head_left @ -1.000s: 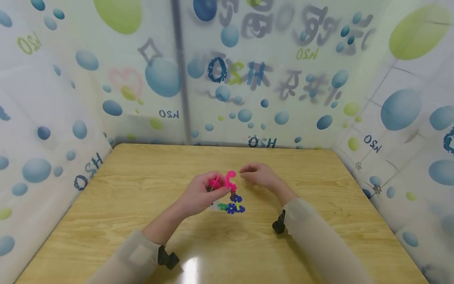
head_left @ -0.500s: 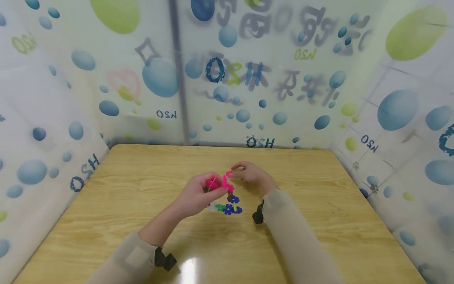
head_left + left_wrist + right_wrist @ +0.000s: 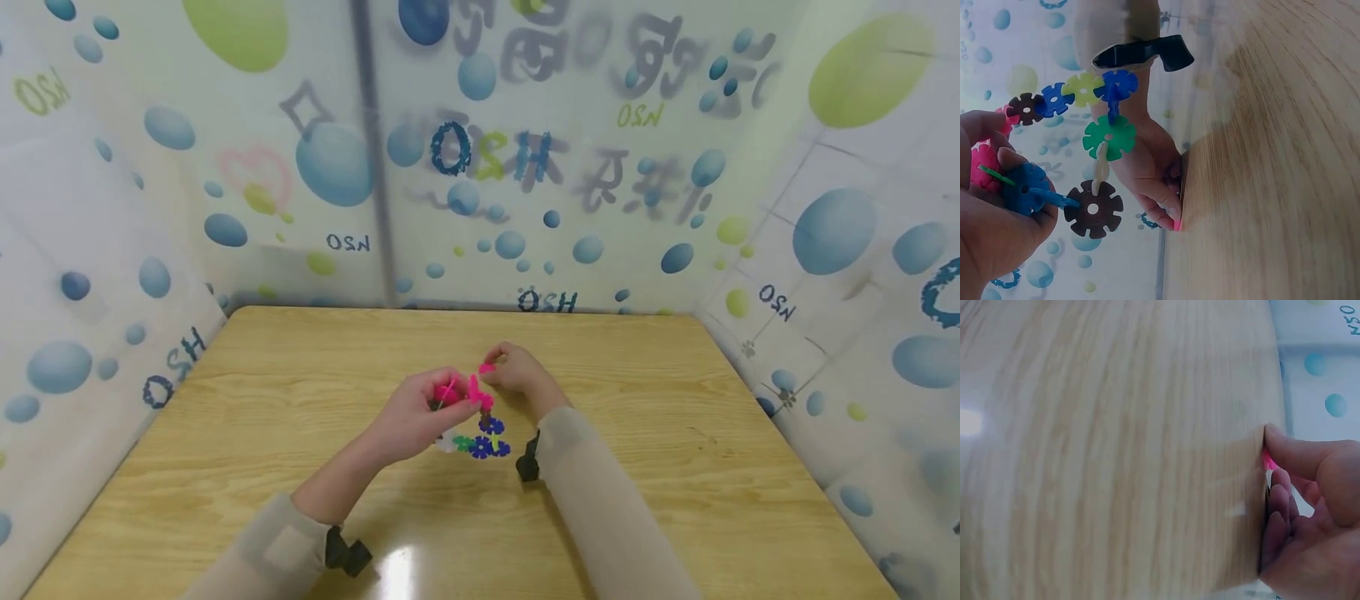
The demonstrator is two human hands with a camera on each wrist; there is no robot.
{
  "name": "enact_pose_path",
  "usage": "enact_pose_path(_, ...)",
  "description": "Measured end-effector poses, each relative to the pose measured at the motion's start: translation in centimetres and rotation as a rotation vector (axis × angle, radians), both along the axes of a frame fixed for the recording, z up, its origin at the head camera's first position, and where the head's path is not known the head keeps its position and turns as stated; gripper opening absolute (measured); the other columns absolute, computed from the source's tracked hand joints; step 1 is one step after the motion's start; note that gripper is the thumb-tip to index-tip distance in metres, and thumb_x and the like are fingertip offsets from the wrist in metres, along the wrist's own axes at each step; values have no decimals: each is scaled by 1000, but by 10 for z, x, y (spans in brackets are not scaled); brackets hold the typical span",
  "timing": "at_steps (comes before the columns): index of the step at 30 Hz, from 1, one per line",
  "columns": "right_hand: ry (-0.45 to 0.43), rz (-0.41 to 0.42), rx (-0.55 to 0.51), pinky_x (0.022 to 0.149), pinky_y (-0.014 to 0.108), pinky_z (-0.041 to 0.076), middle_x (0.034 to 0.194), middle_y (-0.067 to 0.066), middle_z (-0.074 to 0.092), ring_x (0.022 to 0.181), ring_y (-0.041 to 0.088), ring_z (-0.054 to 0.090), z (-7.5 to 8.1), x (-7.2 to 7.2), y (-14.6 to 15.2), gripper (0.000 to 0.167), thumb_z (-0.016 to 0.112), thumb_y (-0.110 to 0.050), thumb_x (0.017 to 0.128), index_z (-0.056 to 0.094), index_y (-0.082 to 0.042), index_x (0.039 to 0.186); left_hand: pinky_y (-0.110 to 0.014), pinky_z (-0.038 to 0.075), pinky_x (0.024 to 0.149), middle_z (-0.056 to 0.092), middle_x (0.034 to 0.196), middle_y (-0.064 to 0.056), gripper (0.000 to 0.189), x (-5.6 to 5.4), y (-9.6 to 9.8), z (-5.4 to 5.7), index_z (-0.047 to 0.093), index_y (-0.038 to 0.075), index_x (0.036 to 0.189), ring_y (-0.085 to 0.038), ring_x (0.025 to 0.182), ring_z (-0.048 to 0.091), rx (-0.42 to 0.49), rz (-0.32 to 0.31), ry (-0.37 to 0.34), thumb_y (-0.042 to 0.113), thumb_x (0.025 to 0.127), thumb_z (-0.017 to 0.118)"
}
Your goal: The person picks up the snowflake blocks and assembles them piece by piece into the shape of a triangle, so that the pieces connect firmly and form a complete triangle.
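My left hand (image 3: 420, 417) holds a chain of plastic snowflake discs (image 3: 1110, 137), raised above the table, its fingers curled round one end. In the left wrist view the chain hangs in a loop: a brown disc (image 3: 1093, 209), a white one (image 3: 1102, 167), a green one (image 3: 1119, 139), blue ones and a yellow one (image 3: 1082, 89), with pink discs at the hand. My right hand (image 3: 525, 382) is down at the tabletop beyond the chain. Its thumb and fingers pinch a pink snowflake disc (image 3: 1269, 460), mostly hidden by the fingers.
The wooden table (image 3: 637, 508) spreads out under both hands. Behind it and at both sides hang pale sheets (image 3: 300, 267) printed with blue and green drops. A dark wrist mount (image 3: 528, 461) sits on each sleeve cuff.
The right hand has moved left toward the loose pink disc, and its fingers have come together on it. The left hand still holds the chain in nearly the same place.
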State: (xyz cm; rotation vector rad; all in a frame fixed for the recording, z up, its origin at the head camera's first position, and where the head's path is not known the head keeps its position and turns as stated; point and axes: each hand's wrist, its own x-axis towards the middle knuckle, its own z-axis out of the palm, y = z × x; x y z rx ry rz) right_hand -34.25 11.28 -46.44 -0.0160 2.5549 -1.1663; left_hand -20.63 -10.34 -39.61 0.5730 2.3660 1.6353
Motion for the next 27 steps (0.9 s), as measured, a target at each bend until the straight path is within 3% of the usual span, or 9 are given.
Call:
enact_pose_path(8, -26, 17, -67, 113, 54, 47, 132, 11, 67, 120, 32, 60, 3, 6, 9, 26, 76, -15, 102, 69, -22, 126, -28, 49, 65, 70, 89, -4, 16, -1, 1, 0, 72, 17, 110, -22, 78, 59, -5, -11, 10, 32, 106, 76)
enact_pose_path(12, -21, 47, -141, 108, 50, 51, 126, 12, 69, 114, 31, 62, 2, 12, 16, 29, 76, -8, 99, 68, -18, 125, -27, 48, 64, 70, 89, -2, 14, -1, 3, -3, 73, 17, 110, -21, 77, 58, 5, -31, 18, 30, 106, 75)
enact_pose_path(17, 48, 109, -90, 99, 41, 55, 118, 9, 73, 107, 26, 66, 7, 19, 31, 20, 78, -12, 100, 72, -15, 119, -27, 48, 68, 72, 93, -1, 15, -1, 7, -5, 73, 16, 112, -20, 81, 59, 8, -69, 32, 30, 107, 74)
enact_pose_path(20, 75, 137, -98, 95, 39, 59, 116, 9, 76, 105, 27, 70, 17, 24, 44, 17, 76, -14, 102, 75, -14, 120, -28, 48, 70, 74, 95, -4, 16, -1, 11, -4, 73, 17, 113, -20, 82, 59, 2, -83, 33, 32, 107, 74)
enact_pose_path(24, 129, 151, -222, 99, 45, 62, 120, 12, 77, 110, 35, 73, 44, 39, 61, 28, 73, -17, 105, 73, -9, 132, -29, 50, 73, 75, 99, -8, 17, -1, 17, -1, 72, 18, 113, -20, 83, 59, -10, -103, 36, 33, 107, 74)
enact_pose_path(27, 190, 155, -321, 100, 44, 62, 121, 12, 77, 111, 34, 74, 70, 56, 70, 33, 73, -19, 106, 70, -7, 137, -29, 50, 71, 71, 95, -7, 18, -1, 22, 1, 71, 17, 114, -20, 82, 59, -17, -114, 29, 34, 106, 74)
